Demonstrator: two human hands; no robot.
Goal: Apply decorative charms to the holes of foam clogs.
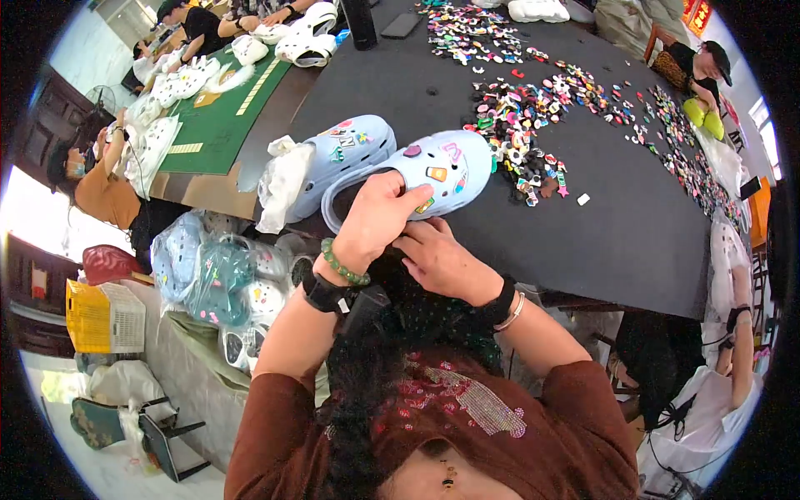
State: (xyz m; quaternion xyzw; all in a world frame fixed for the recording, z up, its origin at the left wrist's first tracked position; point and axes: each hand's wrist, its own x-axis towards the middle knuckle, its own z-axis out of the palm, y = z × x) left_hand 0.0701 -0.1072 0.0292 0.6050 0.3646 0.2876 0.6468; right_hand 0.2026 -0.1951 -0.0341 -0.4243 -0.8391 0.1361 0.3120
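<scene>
A light blue clog [454,171] with colourful shoe charms on its upper is held at the table's near edge. My left hand [379,212] is closed on it, thumb on the upper and the other fingers hidden inside the opening. Just below the clog's near side is my right hand [450,260]. Its fingers are bent and drawn together, and whatever they may hold is hidden. A second light blue clog [354,150], also with charms, lies behind and left of the first. White crumpled stuffing [286,179] sticks out of its opening.
Heaps of small colourful charms [525,108] spread over the dark table [600,237]. A black bottle [359,23] and a phone [402,26] stand and lie at the far side. Bagged clogs [221,279] pile up at left. Several people work at nearby tables.
</scene>
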